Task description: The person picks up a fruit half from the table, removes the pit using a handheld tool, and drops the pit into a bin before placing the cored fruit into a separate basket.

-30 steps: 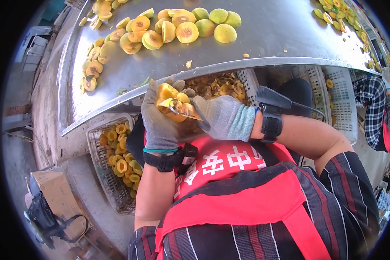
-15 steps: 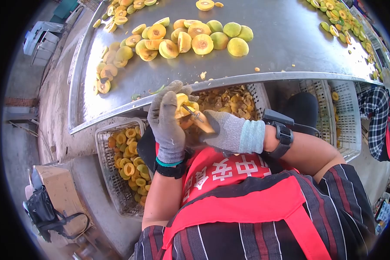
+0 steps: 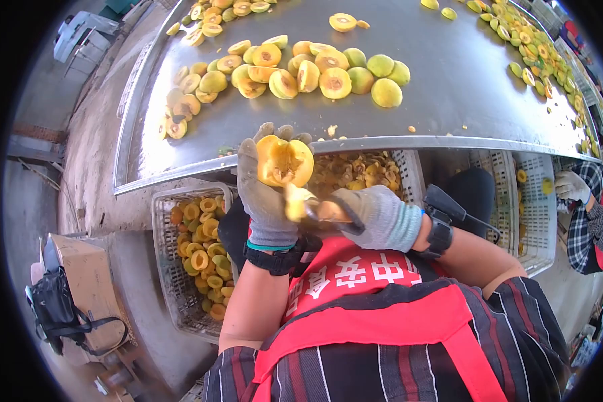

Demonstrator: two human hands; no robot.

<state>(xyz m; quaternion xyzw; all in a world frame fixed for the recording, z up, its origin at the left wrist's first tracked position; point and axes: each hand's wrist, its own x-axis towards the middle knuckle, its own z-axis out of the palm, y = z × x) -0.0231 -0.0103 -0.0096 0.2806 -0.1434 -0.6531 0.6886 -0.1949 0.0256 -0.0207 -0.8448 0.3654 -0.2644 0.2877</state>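
My gloved left hand [image 3: 261, 204] is wrapped round a yellow peach half [image 3: 285, 161], its cut face turned up with a rough hollow in the middle. My gloved right hand [image 3: 375, 213] grips a pitting tool by its wooden handle [image 3: 333, 213]. At the tool's blurred end, just below the peach half, is a yellowish lump [image 3: 299, 201], probably a cut-out pit with flesh. On the metal table [image 3: 449, 100] ahead lie several halved peaches [image 3: 335, 83], some cut side up, others skin side up.
To my left stands a white crate [image 3: 171, 275] of hollowed peach halves [image 3: 211, 258]. Under the table edge, another crate [image 3: 412, 175] holds pits and scraps [image 3: 365, 171]. More crates [image 3: 537, 208] stand at right, near a co-worker's gloved hand [image 3: 573, 186]. More peach halves [image 3: 539, 57] lie along the table's right side.
The tool has come out of the peach half, bringing a lump down and towards me. The peach half now faces up, its hollow showing. A co-worker's gloved hand has appeared at right.
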